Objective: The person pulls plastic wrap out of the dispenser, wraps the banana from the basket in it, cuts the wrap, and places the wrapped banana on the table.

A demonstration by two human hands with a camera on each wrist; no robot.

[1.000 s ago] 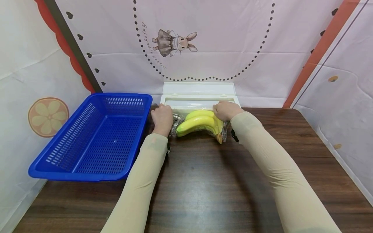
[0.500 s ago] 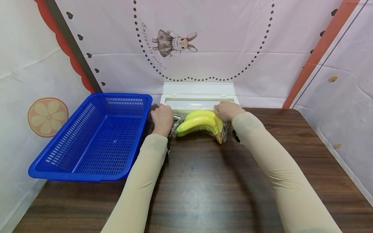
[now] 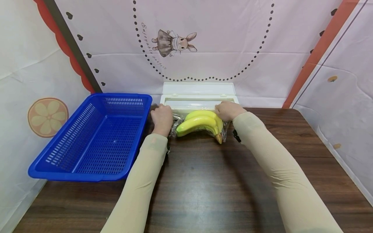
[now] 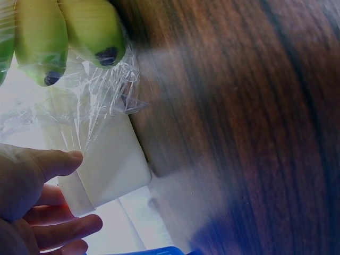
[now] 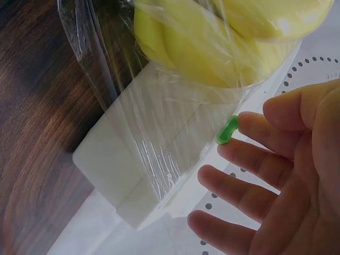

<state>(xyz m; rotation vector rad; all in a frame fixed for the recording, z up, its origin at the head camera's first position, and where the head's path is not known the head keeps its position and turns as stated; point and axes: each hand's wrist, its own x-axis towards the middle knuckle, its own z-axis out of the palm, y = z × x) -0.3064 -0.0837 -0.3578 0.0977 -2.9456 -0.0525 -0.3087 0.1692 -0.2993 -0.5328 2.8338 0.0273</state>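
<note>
A bunch of bananas point(image 3: 199, 123) lies under clear cling film point(image 4: 106, 87) at the front of a white cling film dispenser point(image 3: 189, 103), whose lid stands raised behind. My left hand point(image 3: 162, 119) grips the dispenser's left end, thumb on the film at its edge and fingers round the far side, as the left wrist view shows. At the right part of the dispenser is my right hand point(image 3: 228, 111). In the right wrist view its index and middle fingertips touch a small green slide cutter point(image 5: 227, 130) on the dispenser's edge. Its thumb stays off the cutter.
A blue slotted basket point(image 3: 90, 176) stands on the left of the brown wooden table point(image 3: 198, 191), close by my left forearm. Printed cloth walls point(image 3: 233, 38) rise behind and on both sides.
My right hand has slid slightly to the right along the dispenser. My left hand, the bananas and the dispenser have stayed in place.
</note>
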